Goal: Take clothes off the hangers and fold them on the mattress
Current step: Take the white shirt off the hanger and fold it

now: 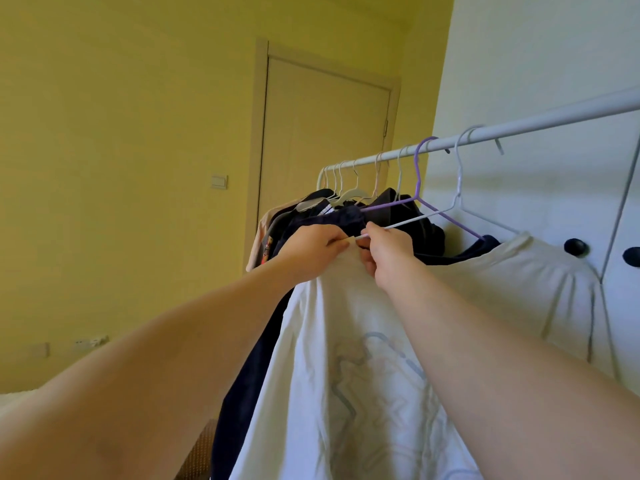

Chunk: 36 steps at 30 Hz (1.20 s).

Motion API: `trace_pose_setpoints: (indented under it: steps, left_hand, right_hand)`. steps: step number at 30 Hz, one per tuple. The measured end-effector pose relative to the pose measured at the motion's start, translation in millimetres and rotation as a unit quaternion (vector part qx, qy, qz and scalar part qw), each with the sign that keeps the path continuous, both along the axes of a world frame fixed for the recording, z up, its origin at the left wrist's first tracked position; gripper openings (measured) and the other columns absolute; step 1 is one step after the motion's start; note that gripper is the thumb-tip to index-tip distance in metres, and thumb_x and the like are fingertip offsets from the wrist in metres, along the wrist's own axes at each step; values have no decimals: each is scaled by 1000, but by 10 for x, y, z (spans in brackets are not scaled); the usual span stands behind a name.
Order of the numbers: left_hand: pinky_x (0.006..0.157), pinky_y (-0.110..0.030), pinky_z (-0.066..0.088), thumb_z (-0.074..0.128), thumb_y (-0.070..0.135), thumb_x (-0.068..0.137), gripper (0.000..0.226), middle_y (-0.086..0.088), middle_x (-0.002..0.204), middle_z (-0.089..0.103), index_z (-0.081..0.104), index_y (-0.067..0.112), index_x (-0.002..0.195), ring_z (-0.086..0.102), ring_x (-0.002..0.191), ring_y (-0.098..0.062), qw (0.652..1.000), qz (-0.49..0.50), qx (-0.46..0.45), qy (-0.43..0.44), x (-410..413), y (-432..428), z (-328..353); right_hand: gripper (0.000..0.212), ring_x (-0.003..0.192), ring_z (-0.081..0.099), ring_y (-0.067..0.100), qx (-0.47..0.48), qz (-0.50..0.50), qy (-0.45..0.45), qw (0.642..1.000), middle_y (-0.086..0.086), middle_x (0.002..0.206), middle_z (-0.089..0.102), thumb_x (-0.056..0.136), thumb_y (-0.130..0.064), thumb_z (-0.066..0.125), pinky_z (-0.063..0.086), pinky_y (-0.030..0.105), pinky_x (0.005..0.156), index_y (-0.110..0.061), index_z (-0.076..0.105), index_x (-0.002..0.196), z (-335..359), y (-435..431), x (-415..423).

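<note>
- The mattress is not plainly in view, so I cannot tell if anything lies folded there.
- Dark clothes [311, 216] hang crowded together on several hangers at the left end of the rail [554, 116]. In my judgement these are all left to do.
- The left hand [317, 245] has its fingers curled and grips the near shoulder of the white shirt [339, 358], just at the tip of the hanger.
- The right hand [386, 252], just beside the left, pinches the wire of the white hanger [459, 183] and, it seems, the cloth under it.
- The shirt is on its hanger at both shoulders, and the hook sits on the rail. So this piece is only at the start: it is not yet off, and the folding is not begun.
- The purple hanger [417, 168] behind it carries one more dark piece, which also waits.
</note>
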State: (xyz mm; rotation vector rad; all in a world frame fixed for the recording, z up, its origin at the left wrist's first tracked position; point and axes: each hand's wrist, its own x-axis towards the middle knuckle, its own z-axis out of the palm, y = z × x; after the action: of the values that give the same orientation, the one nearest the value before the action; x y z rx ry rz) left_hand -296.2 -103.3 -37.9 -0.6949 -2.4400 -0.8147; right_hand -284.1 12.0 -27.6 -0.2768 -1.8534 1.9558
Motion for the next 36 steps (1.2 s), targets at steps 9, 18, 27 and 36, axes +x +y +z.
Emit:
trace_pose_setpoints:
  steps: [9, 18, 27, 36]
  left_hand:
    - [62, -19, 37, 51, 20, 95, 21, 9, 71, 53, 69, 10, 97, 50, 78, -14, 991, 5, 118, -58, 21, -118, -2]
    - [55, -21, 28, 37, 17, 98, 17, 0, 74, 44, 50, 10, 91, 40, 69, -15, 997, 23, 37, -62, 209, -266, 175]
    - [62, -29, 35, 37, 34, 99, 23, 6, 74, 51, 58, 25, 106, 48, 75, -19, 995, 63, 45, 64, 205, -356, 437]
    - [62, -28, 35, 38, 20, 98, 24, 5, 65, 48, 61, 19, 96, 49, 70, -22, 990, 121, 56, 41, 500, -1346, 277]
  right_hand:
    - [25, 49, 50, 11, -54, 20, -3, 998, 4, 65, 56, 96, -14, 47, 44, 20, 43, -12, 53, 71, 72, -31, 53]
    - [28, 34, 37, 9, -197, -21, 47, 979, 6, 50, 50, 101, -8, 25, 33, 16, 32, 4, 48, 108, 366, 47, 208]
    - [19, 54, 53, 15, -90, 91, 155, 980, 9, 73, 57, 100, -2, 35, 52, 20, 44, -8, 42, 83, 681, -274, 279]
    - [23, 54, 48, 12, 43, 153, 74, 985, 1, 72, 53, 97, -11, 45, 41, 23, 50, -14, 45, 74, 429, -1289, 432]
